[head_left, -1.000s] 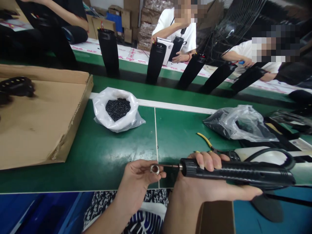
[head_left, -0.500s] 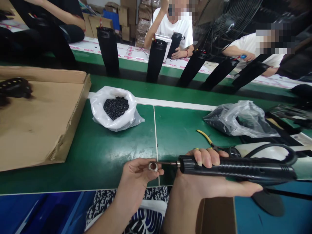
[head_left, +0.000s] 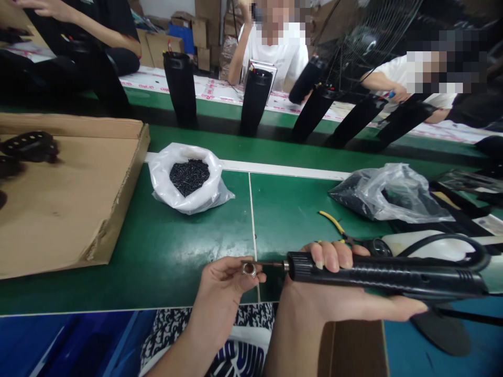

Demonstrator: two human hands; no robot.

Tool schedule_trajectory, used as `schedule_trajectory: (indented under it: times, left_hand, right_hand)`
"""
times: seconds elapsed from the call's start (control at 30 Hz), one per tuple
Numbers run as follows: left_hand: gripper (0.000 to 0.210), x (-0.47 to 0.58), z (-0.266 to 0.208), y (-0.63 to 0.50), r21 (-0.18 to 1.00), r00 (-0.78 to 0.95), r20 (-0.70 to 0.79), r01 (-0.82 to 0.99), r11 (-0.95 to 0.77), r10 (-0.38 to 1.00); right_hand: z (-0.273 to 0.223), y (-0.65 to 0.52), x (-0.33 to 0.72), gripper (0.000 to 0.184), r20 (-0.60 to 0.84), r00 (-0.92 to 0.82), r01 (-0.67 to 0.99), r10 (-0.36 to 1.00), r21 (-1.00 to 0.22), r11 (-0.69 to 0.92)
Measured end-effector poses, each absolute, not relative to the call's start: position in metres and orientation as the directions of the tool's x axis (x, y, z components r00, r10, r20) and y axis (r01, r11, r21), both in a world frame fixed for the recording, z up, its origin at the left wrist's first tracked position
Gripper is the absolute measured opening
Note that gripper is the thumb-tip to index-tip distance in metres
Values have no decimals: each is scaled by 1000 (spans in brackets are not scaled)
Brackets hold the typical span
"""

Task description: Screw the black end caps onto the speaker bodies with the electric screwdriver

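Note:
My right hand (head_left: 326,288) is wrapped round a black electric screwdriver (head_left: 377,275), which lies level across the palm with its bit pointing left. The thin bit (head_left: 269,263) reaches to the fingertips of my left hand (head_left: 222,293). Between those closed fingers is a small silver metal ring (head_left: 249,269), held at the bit's tip. Whether the bit passes through the ring or lies beside it, I cannot tell. Beyond my hands, an open white plastic bag (head_left: 188,201) of black screws (head_left: 189,177) stands on the green table (head_left: 212,235).
At left lies a cardboard tray (head_left: 78,209) with black parts (head_left: 31,146). A clear bag (head_left: 396,193) and yellow-handled pliers (head_left: 332,221) are at right. Several black cases (head_left: 257,102) stand in a row behind. Co-workers (head_left: 288,57) sit across the table.
My hands keep the same hold on the screwdriver and ring. The view has shifted slightly. Across the table, a black case beside the white-shirted co-worker has moved right and tilted.

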State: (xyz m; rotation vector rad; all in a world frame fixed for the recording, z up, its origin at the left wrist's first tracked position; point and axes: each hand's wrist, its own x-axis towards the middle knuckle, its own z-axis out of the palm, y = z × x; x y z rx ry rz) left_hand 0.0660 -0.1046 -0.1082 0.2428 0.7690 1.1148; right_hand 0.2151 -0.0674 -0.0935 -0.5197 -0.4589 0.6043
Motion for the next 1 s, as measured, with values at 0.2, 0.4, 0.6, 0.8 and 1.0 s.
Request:
schedule_trajectory:
  times: [0.2, 0.4, 0.6, 0.8, 1.0]
  left_hand:
    - [29, 68, -109, -102, 527, 211, -436, -728, 438, 875]
    - [30, 69, -109, -105, 531, 232, -422, -720, 447, 876]
    - [26, 67, -109, -104, 540, 249, -379, -723, 431, 891]
    - [27, 60, -107, -105, 585, 308, -319, -680, 442, 896]
    - [27, 55, -107, -104, 704, 351, -265, -566, 429, 898]
  right_hand:
    - [-90, -69, 215, 80, 251, 741, -402, 623, -578, 710]
    - [-95, -71, 217, 71, 158, 741, -472, 653, -568, 674]
    - [-91, -72, 221, 63, 95, 747, -503, 658, -565, 654]
    - [-87, -73, 221, 64, 92, 728, -527, 679, -558, 641]
    - [-96, -75, 226, 63, 208, 673, -553, 709, -496, 670]
